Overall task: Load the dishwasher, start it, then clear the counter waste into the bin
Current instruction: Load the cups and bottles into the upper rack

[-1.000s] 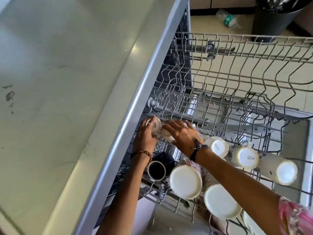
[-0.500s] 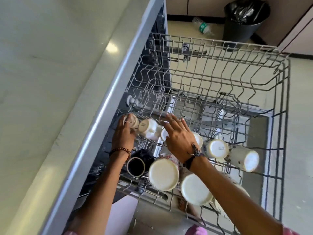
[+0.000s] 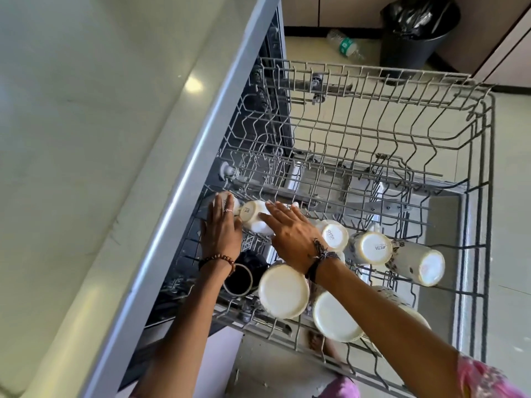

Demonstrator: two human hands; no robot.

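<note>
The dishwasher's upper wire rack point(image 3: 486, 196) is pulled out, with several mugs standing upside down along its near side. My left hand point(image 3: 221, 229) lies with straight fingers over a small white cup point(image 3: 230, 198) at the rack's left edge. Beside it, my right hand point(image 3: 290, 235) spreads straight fingers against a second small white cup point(image 3: 253, 215), which lies tilted on the wires. A black mug point(image 3: 238, 280) sits just under my left wrist. Two large white mugs point(image 3: 283, 291) stand base-up below my right wrist.
A pale stone counter point(image 3: 86, 139) fills the left side, its edge overhanging the rack. The rack's far half holds nothing. On the floor beyond stand a black lined bin point(image 3: 416, 38) and a lying plastic bottle point(image 3: 346, 47). Cabinet fronts close the top right.
Both hands have loosened from the two small cups, fingers now straighter, and the cups sit apart on the rack's left edge. The view has shifted, showing more rack and the bin.
</note>
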